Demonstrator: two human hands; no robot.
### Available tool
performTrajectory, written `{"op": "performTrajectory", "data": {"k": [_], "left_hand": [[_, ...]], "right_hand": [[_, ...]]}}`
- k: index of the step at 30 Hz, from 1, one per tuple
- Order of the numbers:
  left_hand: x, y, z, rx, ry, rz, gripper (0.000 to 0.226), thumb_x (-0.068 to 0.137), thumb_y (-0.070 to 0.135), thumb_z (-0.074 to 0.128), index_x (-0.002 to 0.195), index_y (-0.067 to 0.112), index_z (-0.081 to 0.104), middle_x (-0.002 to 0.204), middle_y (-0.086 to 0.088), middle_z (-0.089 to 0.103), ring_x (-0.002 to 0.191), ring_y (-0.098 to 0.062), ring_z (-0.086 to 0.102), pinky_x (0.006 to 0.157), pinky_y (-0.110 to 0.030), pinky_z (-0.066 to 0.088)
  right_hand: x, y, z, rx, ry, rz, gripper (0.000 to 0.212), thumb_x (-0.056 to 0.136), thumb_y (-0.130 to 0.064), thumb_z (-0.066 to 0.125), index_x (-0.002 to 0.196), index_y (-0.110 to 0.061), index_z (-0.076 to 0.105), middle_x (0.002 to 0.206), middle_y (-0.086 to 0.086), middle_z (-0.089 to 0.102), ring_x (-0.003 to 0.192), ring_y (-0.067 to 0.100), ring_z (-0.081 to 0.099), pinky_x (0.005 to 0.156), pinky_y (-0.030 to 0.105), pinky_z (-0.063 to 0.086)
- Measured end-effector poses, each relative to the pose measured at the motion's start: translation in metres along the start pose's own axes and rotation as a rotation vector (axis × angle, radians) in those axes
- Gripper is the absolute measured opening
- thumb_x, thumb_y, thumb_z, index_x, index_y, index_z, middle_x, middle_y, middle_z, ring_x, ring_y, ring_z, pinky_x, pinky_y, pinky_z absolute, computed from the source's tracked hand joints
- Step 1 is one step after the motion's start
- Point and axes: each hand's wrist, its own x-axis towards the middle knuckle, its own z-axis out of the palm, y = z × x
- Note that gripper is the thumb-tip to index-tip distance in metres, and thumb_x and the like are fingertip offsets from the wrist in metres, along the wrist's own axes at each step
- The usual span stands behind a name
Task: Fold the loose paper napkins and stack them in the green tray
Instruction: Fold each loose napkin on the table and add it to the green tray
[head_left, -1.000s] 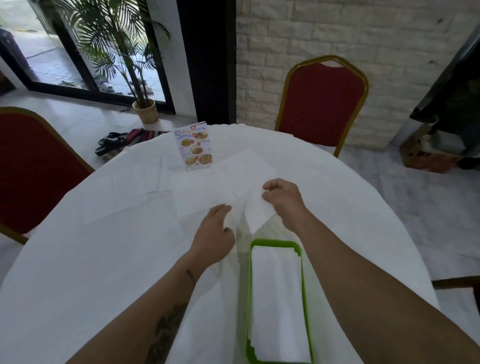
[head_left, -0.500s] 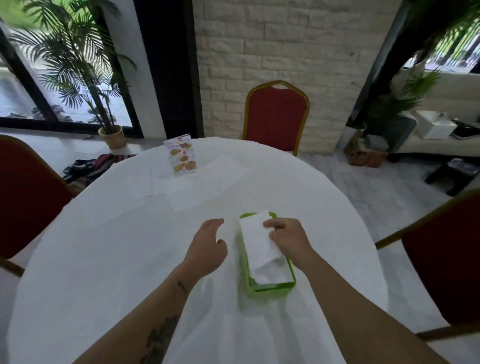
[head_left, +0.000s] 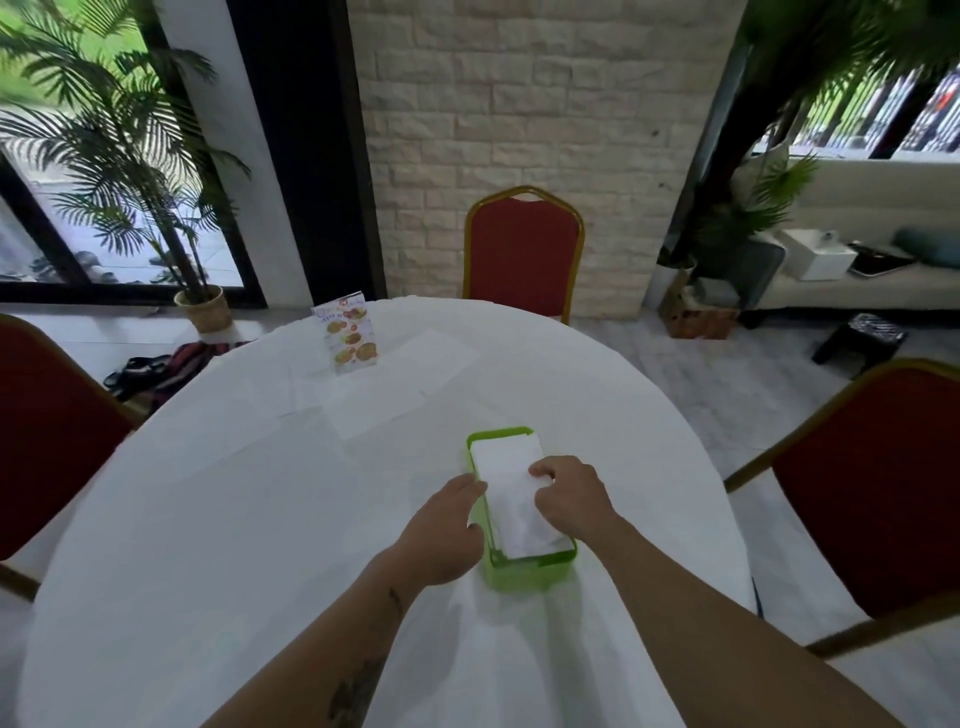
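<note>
Pinching a folded napkin (head_left: 511, 491) lengthwise over the green tray (head_left: 524, 569), the right hand (head_left: 571, 493) leads while the left hand (head_left: 444, 525), fingers relaxed, steadies its rim.

green tray (head_left: 524, 571), white napkins (head_left: 511, 478), white tablecloth (head_left: 234, 519), red gold-framed chair (head_left: 523, 254), beige brick wall (head_left: 545, 104).

Both hands are at the green plastic tray (head_left: 524, 574) on the round white-clothed table (head_left: 218, 519). The right hand (head_left: 569, 496) has curled fingers pressing on the folded white paper napkin (head_left: 506, 475) lying on top of the stack inside. The left hand (head_left: 441, 530) rests against the tray's left wall, fingertips at the rim. Beyond the hands, flat unfolded white napkins (head_left: 405, 374) lie spread out, with an upright printed menu card (head_left: 347, 338) behind them.
</note>
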Motion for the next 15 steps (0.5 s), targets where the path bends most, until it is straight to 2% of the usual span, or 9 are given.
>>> {"op": "performTrajectory", "data": {"k": [5,9,15], "left_hand": [[0.002,0.004,0.008,0.029,-0.014,0.011,0.062,0.090,0.016,0.044,0.149,0.021,0.027,0.159,0.002,0.018,0.146,-0.016,0.018,0.119,-0.030,0.015],[0.004,0.006,0.013,0.075,-0.034,0.018,0.062,0.090,0.018,0.045,0.149,0.020,0.025,0.160,0.003,0.016,0.146,-0.017,0.017,0.119,-0.032,0.016],[0.006,0.005,0.013,0.144,-0.037,0.041,0.065,0.089,0.017,0.044,0.150,0.018,0.024,0.161,0.002,0.013,0.146,-0.018,0.016,0.119,-0.034,0.017]], "right_hand": [[-0.001,0.004,0.001,-0.272,0.032,-0.135,0.048,0.083,-0.018,0.054,0.131,-0.024,0.056,0.132,0.000,0.046,0.122,0.022,0.043,0.089,0.032,0.044],[-0.006,0.009,0.013,-0.416,-0.022,-0.225,0.045,0.086,-0.021,0.049,0.131,-0.021,0.055,0.131,-0.001,0.050,0.118,0.022,0.043,0.090,0.035,0.046],[-0.005,0.007,0.020,-0.518,0.013,-0.312,0.043,0.087,-0.023,0.047,0.130,-0.021,0.056,0.132,-0.002,0.051,0.116,0.024,0.044,0.090,0.036,0.043]]}}
